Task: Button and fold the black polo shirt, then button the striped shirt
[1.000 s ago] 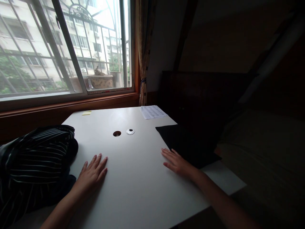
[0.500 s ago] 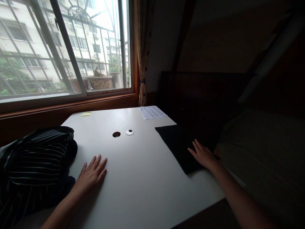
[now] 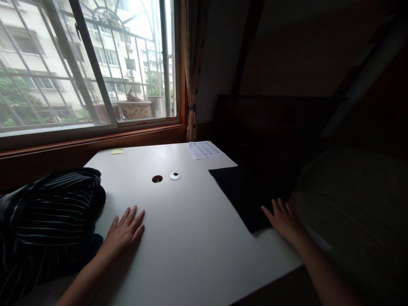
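My left hand (image 3: 125, 229) lies flat on the white table (image 3: 185, 238), fingers spread and nothing in it. Just left of it is a heap of dark striped cloth (image 3: 54, 212). On the table's right side a black piece of fabric (image 3: 239, 193) is spread out, its far right part lost in the dark. My right hand (image 3: 284, 219) is at that fabric's near right edge, fingers apart; whether it presses on the cloth I cannot tell.
Printed sheets of paper (image 3: 205, 150) lie at the table's far edge, and a yellow sticky note (image 3: 116, 151) at the far left. A round cable hole (image 3: 157, 179) has its silver cover (image 3: 175, 176) beside it. A window (image 3: 127, 63) and a tied curtain (image 3: 191, 85) stand behind.
My right hand has moved right and nearer to me, from over the black fabric to its near right edge. My left hand stays in place.
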Demonstrator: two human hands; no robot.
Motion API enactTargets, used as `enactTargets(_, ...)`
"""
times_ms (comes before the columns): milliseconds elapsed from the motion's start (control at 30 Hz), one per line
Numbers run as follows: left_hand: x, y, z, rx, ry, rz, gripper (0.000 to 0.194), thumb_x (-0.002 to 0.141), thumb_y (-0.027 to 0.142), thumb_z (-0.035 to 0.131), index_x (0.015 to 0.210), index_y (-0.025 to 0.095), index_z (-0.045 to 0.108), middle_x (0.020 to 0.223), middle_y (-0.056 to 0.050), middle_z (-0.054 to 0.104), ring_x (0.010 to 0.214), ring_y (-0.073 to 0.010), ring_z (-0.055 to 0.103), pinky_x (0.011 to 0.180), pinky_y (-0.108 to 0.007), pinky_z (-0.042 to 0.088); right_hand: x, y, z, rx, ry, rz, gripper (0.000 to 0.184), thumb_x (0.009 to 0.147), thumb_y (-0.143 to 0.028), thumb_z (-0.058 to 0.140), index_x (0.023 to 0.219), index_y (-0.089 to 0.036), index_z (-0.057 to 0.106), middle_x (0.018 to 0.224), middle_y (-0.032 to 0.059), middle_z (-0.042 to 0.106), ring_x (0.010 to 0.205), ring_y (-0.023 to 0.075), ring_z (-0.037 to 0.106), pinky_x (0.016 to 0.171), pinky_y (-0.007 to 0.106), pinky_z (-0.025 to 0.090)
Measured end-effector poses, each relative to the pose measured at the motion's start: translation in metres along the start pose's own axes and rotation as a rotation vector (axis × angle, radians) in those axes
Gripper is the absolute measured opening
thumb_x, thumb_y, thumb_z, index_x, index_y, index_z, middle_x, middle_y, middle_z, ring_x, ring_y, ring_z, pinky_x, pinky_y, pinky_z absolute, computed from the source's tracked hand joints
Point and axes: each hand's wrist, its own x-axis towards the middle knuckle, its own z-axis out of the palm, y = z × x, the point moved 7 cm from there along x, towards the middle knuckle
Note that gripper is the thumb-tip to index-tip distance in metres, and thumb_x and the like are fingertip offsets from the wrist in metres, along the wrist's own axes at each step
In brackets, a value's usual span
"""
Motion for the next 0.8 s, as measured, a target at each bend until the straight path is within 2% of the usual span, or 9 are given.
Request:
enactTargets(100,-0.001,0.001,-0.002,-0.01,0.008,-0.002,0.055,0.1,0.045,0.032,0.153,0.031,0.03,0.162,-0.005,0.019,0.15,-0.03,0.016,0.117,-0.055,0.017,-0.001,0.009,-0.001,0.028,0.018,-0.011,0.079,0.086,-0.063,0.034,0.147,-0.015,0.043,0.156,0.021,0.033,0.141,0.0482,0.03,0.106,0.068,0.032)
enactTargets(200,-0.001,0.003,-0.004,-0.01,-0.003,-0.003,0.055,0.1,0.045,0.032,0.153,0.03,0.03,0.163,-0.005,0.019,0.15,-0.0299,0.016,0.117,-0.055,0.017,0.005,0.02,-0.007,0.053,0.052,0.059,0.083,0.087,-0.065,0.031,0.149,-0.012,0.039,0.158,0.0232,0.026,0.14,0.0498,0.031,0.104,0.07,0.032)
enactTargets(267,-0.001,0.004,-0.005,-0.007,-0.009,-0.004,0.055,0.1,0.045,0.031,0.153,0.03,0.03,0.163,-0.005,0.019,0.151,-0.0294,0.015,0.118,-0.055,0.016,0.011,0.017,-0.014,0.052,0.085,0.088,0.083,0.088,-0.066,0.028,0.151,-0.011,0.037,0.16,0.0227,0.022,0.141,0.0492,0.028,0.106,0.07,0.031)
enactTargets(333,-0.001,0.005,-0.006,-0.005,-0.009,-0.004,0.055,0.1,0.045,0.032,0.153,0.03,0.031,0.163,-0.005,0.019,0.151,-0.0293,0.015,0.118,-0.055,0.017,0.015,-0.002,-0.022,0.054,0.117,0.012,0.081,0.09,-0.065,0.028,0.152,-0.013,0.034,0.162,0.0191,0.019,0.145,0.046,0.023,0.109,0.068,0.028)
enactTargets(433,-0.001,0.003,-0.005,-0.01,-0.007,-0.007,0.055,0.1,0.045,0.033,0.152,0.03,0.032,0.162,-0.006,0.02,0.15,-0.03,0.017,0.117,-0.055,0.017,0.014,-0.054,-0.026,0.092,0.109,-0.223,0.078,0.094,-0.065,0.026,0.154,-0.016,0.029,0.164,0.0117,0.015,0.15,0.0359,0.015,0.116,0.058,0.026)
enactTargets(500,-0.001,0.002,-0.004,-0.017,0.002,-0.005,0.054,0.1,0.045,0.033,0.152,0.03,0.032,0.162,-0.005,0.02,0.15,-0.0303,0.017,0.117,-0.055,0.017,0.009,-0.087,-0.018,0.126,0.02,-0.339,0.077,0.096,-0.065,0.023,0.156,-0.017,0.025,0.165,0.0077,0.012,0.151,0.0303,0.011,0.119,0.052,0.024)
enactTargets(567,-0.001,0.002,-0.004,-0.022,0.01,-0.001,0.054,0.1,0.046,0.033,0.152,0.031,0.033,0.162,-0.005,0.02,0.15,-0.0302,0.018,0.117,-0.055,0.017,0.002,-0.11,-0.005,0.132,-0.09,-0.387,0.076,0.096,-0.066,0.022,0.156,-0.02,0.022,0.165,0.0051,0.012,0.151,0.0279,0.01,0.121,0.05,0.021)
enactTargets(667,-0.002,0.003,-0.005,-0.024,0.005,-0.001,0.054,0.1,0.046,0.033,0.152,0.031,0.032,0.163,-0.005,0.019,0.15,-0.0298,0.017,0.117,-0.054,0.017,-0.005,-0.122,0.007,0.104,-0.15,-0.374,0.076,0.096,-0.068,0.022,0.157,-0.023,0.018,0.164,0.0037,0.013,0.151,0.0268,0.011,0.121,0.051,0.017)
enactTargets(800,-0.002,0.004,-0.006,-0.019,-0.022,-0.011,0.055,0.1,0.046,0.032,0.153,0.03,0.03,0.163,-0.005,0.018,0.151,-0.0294,0.016,0.117,-0.054,0.017,-0.007,-0.12,0.01,0.099,-0.168,-0.38,0.075,0.096,-0.067,0.022,0.158,-0.025,0.015,0.164,0.0024,0.011,0.151,0.0263,0.009,0.122,0.051,0.016)
